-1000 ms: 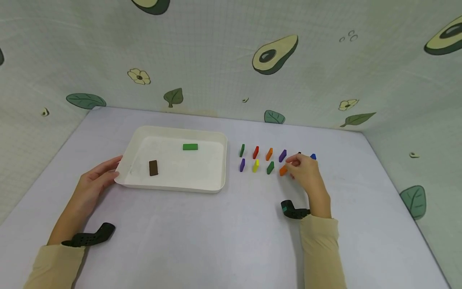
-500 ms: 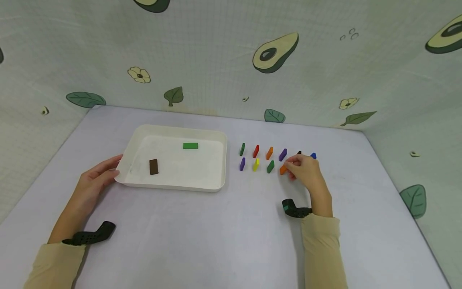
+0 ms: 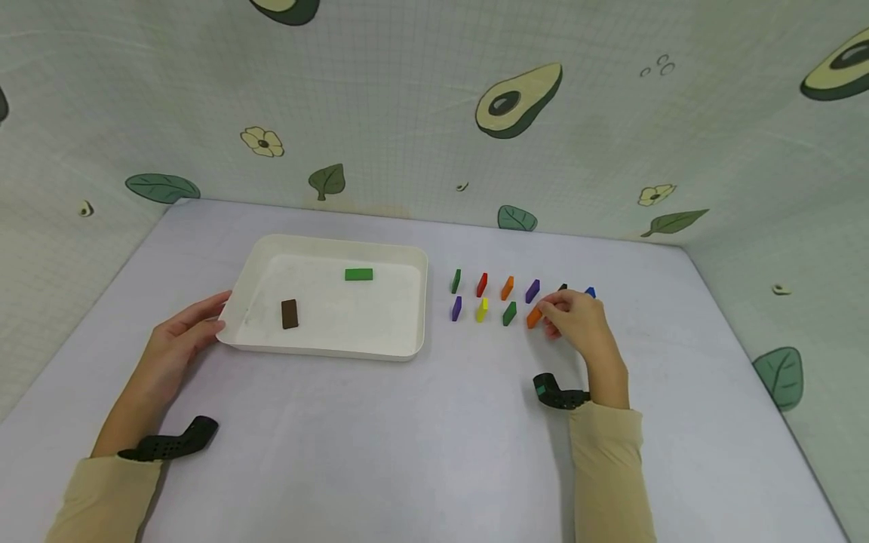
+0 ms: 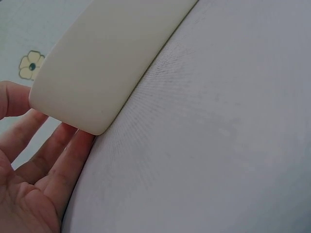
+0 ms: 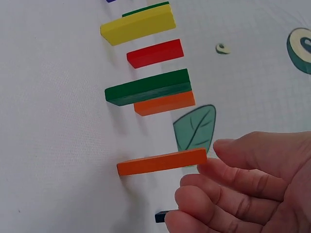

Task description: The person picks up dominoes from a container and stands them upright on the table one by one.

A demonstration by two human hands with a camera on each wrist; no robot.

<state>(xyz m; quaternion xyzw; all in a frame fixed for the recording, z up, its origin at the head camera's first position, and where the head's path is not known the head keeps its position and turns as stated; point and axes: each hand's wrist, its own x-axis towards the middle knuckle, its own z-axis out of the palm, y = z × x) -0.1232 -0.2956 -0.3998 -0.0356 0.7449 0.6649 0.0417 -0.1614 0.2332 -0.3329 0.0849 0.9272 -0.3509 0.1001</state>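
In the head view, my left hand [image 3: 173,351] rests against the left end of a white tray [image 3: 326,351]. Its fairly straight fingers [image 4: 63,172] touch the tray's corner in the left wrist view. A brown domino [image 3: 290,314] and a green domino [image 3: 358,274] lie flat in the tray. My right hand [image 3: 577,323] is at an orange domino [image 5: 163,161] standing on edge at the right of the front row. In the right wrist view the thumb is slightly apart from the domino's top end, with the index fingertip beside it. The fingers are loosely bent.
Two rows of standing dominoes run right of the tray. Purple [image 3: 456,308], yellow [image 3: 482,310] and green [image 3: 509,314] ones share the front row. Behind stand green [image 3: 455,281], red [image 3: 482,285], orange [image 3: 507,287], purple [image 3: 532,291], dark [image 3: 563,286] and blue [image 3: 591,292] ones.
My right hand has shifted slightly right, exposing more of the orange domino, which stays standing. The left hand and tray keep their places.
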